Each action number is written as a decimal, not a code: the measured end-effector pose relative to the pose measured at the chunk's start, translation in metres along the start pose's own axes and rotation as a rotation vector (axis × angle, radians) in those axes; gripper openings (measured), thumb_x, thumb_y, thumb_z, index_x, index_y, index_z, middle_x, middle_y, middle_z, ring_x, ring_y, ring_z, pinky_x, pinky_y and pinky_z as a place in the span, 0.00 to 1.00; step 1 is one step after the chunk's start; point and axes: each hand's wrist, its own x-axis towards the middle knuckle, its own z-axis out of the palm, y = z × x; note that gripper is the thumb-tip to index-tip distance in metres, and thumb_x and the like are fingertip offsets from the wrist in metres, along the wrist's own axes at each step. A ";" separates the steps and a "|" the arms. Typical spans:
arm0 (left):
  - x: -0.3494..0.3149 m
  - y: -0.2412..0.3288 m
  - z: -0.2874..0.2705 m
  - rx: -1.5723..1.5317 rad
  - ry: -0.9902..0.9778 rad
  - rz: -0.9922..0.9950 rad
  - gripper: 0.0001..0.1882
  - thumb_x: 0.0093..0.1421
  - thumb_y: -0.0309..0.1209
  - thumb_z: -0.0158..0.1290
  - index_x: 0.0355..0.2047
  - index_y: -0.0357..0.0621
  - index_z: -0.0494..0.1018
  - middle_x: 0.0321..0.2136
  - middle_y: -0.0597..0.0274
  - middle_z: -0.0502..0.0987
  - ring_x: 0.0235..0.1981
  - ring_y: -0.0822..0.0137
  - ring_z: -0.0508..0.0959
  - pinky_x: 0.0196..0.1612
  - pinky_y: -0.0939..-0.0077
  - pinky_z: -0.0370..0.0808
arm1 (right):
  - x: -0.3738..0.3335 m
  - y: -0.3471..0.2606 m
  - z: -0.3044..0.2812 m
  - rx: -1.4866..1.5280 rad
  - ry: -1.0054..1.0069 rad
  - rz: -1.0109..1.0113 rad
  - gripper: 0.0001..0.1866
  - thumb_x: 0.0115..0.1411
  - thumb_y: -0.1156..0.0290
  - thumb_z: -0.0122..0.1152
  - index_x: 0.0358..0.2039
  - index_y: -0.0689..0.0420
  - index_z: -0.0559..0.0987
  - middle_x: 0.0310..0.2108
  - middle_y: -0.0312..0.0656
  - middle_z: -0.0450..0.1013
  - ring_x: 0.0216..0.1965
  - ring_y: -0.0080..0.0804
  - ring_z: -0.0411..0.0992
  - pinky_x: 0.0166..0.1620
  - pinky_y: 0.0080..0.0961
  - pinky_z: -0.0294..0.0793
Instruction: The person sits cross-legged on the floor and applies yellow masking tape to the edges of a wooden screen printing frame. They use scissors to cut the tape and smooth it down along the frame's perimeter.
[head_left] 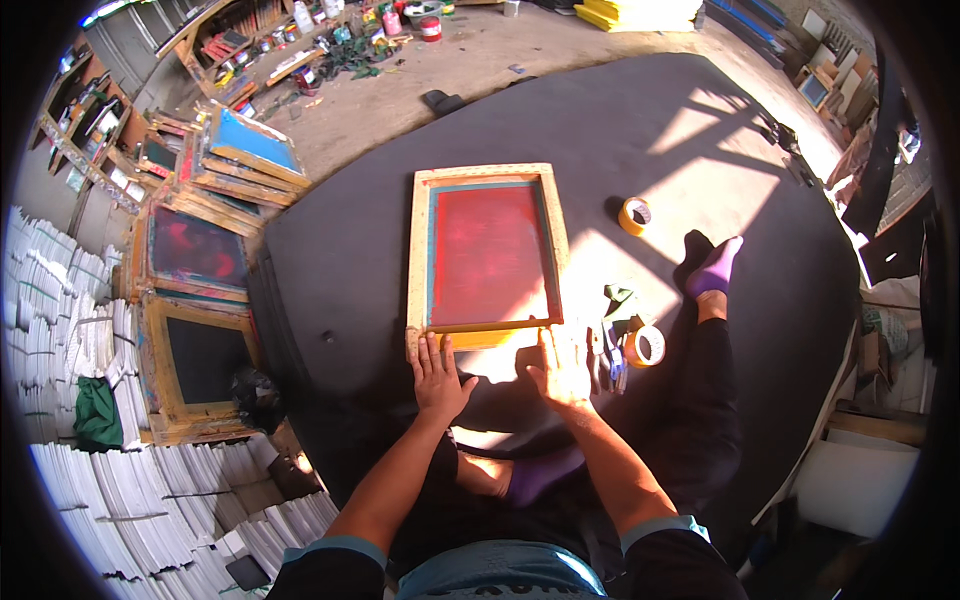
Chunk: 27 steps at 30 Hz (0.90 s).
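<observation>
A wooden screen-printing frame (483, 173) lies flat on a dark mat (350, 230) in front of me. Its mesh (490, 250) is stained red, with a teal border along the sides. My left hand (440, 380) rests palm down, fingertips on the near left corner of the frame. At the near right corner my right hand (562, 372) lies flat in bright sunlight, its fingers stretched onto the near rail. Neither hand grips anything. Just right of that hand are a roll of tape (634, 348) and blue-handled tools (614, 368), partly in shadow.
Another yellow tape roll (627, 219) sits right of the frame. Used screens (205, 245) are piled at the left, beside stacked white paper (130, 510). My legs and a purple-socked foot (715, 268) lie on the mat. Paint containers (430, 28) stand at the back.
</observation>
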 end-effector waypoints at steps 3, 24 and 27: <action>-0.004 -0.008 -0.008 0.091 0.009 -0.003 0.57 0.61 0.62 0.58 0.76 0.35 0.50 0.78 0.43 0.47 0.79 0.39 0.39 0.77 0.34 0.32 | -0.006 0.005 -0.002 -0.029 -0.082 0.100 0.44 0.65 0.53 0.64 0.75 0.60 0.60 0.75 0.55 0.56 0.76 0.55 0.52 0.74 0.55 0.50; 0.050 0.104 0.025 -0.117 -0.071 0.508 0.45 0.63 0.52 0.61 0.76 0.57 0.57 0.78 0.44 0.46 0.79 0.45 0.43 0.78 0.40 0.46 | -0.044 0.035 -0.022 -0.165 -0.137 0.269 0.37 0.66 0.50 0.63 0.69 0.56 0.68 0.69 0.57 0.64 0.71 0.56 0.60 0.72 0.57 0.58; 0.048 0.118 0.034 -0.160 -0.033 0.449 0.42 0.63 0.52 0.60 0.75 0.62 0.60 0.78 0.43 0.45 0.79 0.45 0.43 0.78 0.40 0.45 | -0.053 0.051 -0.037 -0.265 -0.078 0.335 0.34 0.65 0.51 0.64 0.66 0.55 0.72 0.63 0.54 0.68 0.63 0.53 0.66 0.65 0.52 0.64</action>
